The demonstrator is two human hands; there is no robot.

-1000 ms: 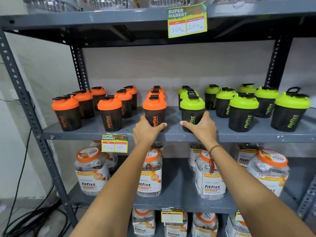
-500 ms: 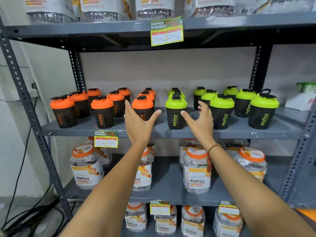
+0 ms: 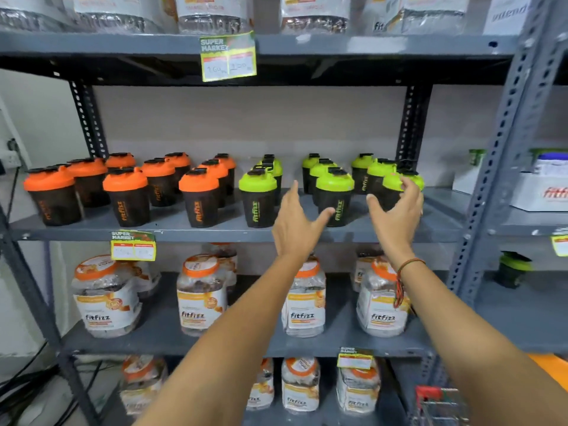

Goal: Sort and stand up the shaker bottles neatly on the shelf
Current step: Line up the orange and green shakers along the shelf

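Observation:
Black shaker bottles stand upright in rows on the grey middle shelf [image 3: 172, 234]. Orange-lidded ones [image 3: 126, 196] fill the left half, green-lidded ones [image 3: 258, 196] the right half. My left hand [image 3: 296, 224] is open, fingers spread, just left of a front green-lidded bottle [image 3: 335, 195], its thumb tip near that bottle's base. My right hand [image 3: 398, 216] is open too, in front of the rightmost front green-lidded bottle [image 3: 390, 186], partly hiding it. Neither hand holds anything.
Price tags hang on the upper shelf edge [image 3: 228, 56] and the middle shelf edge [image 3: 133, 245]. Clear fitfizz jars [image 3: 201, 296] with orange lids fill the lower shelves. A second rack [image 3: 516, 112] adjoins on the right, with boxes [image 3: 544, 186]. Cables [image 3: 27, 392] lie on the floor.
Both hands left the front centre bottles and moved right, fingers opening, to the green-lidded group. The view shifted right with them.

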